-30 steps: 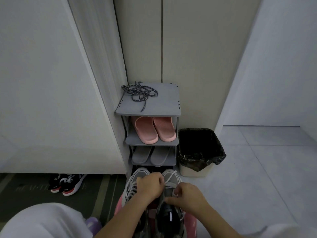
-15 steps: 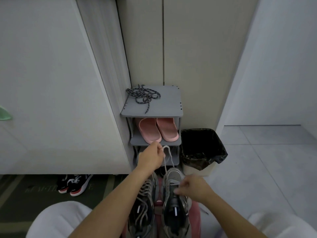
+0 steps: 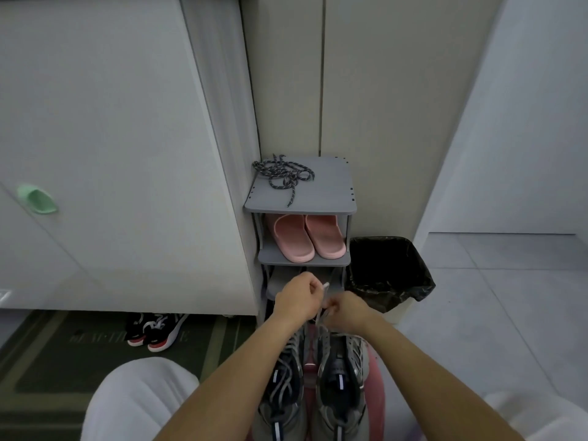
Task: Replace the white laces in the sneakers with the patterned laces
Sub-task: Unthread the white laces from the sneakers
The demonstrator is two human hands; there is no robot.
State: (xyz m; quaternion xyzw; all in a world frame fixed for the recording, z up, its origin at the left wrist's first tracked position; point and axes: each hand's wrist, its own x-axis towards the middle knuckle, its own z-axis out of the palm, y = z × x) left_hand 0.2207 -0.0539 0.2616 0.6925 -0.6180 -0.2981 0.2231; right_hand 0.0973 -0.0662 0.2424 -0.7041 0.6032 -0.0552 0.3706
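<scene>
Sneakers [image 3: 342,386] in front of grey shoe rack [image 3: 331,198], white lace [image 3: 325,289] pinched

A black-lined bin [image 3: 388,272] stands just right of the rack; pink slippers [image 3: 305,240] sit on its middle shelf; patterned laces [image 3: 283,175] lie tangled on its top shelf. The left hand [image 3: 297,297] and right hand [image 3: 348,308] each pinch the right sneaker's white lace, hiding its toe.
</scene>
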